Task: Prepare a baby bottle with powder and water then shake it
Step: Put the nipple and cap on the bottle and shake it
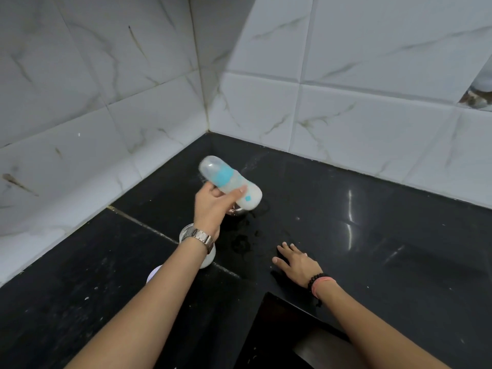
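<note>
left hand [210, 209] clamps tilted, blurred baby bottle [230, 182] | right hand [296, 263] flat, fingers apart | jar [209, 258] half-hidden

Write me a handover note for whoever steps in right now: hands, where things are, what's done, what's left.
Left hand: gripping the baby bottle, tilted in the air, cap end up-left; it looks blurred, so probably mid-shake.
Right hand: empty, flat on the black counter.
Bottle is capped and holds milky white liquid, so powder and water appear to be in.
White container sits under the left wrist; a metal vessel stands behind the hand.
Left: finish shaking, set the bottle down.
</note>
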